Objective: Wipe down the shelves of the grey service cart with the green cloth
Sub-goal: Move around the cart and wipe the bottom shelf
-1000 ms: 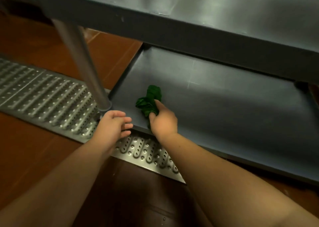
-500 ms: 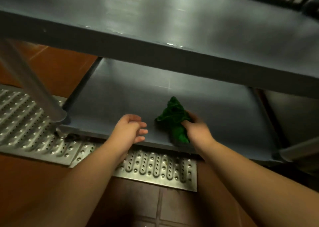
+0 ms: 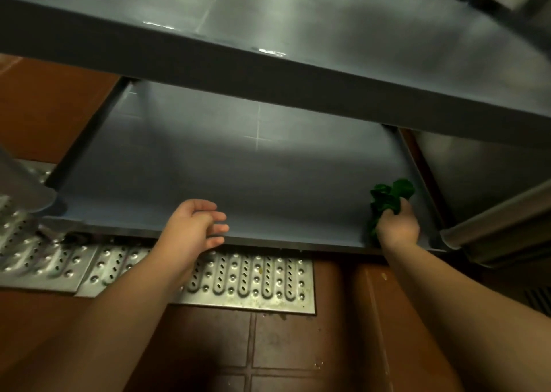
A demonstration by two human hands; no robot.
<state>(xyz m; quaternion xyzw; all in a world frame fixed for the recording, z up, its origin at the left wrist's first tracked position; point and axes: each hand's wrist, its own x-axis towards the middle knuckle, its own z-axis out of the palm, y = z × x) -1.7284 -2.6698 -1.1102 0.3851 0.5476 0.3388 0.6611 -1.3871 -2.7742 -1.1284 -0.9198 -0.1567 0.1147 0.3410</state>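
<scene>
The grey cart's bottom shelf (image 3: 238, 165) spreads out in front of me, under an upper shelf (image 3: 328, 21) that crosses the top of the view. My right hand (image 3: 398, 227) grips the bunched green cloth (image 3: 387, 199) at the shelf's front right corner, and the cloth lies on the shelf surface. My left hand (image 3: 195, 227) hovers at the shelf's front edge near the middle, fingers loosely curled, holding nothing.
A perforated metal drain grate (image 3: 244, 281) runs along the brown tiled floor (image 3: 268, 347) below the shelf's front edge. The cart's metal leg post (image 3: 26, 188) stands at the left corner. Another metal post (image 3: 495, 221) and a steel panel are at the right.
My right hand has swept the green cloth along the bottom shelf's front from its left corner to its right corner. My left hand has stayed near the front edge.
</scene>
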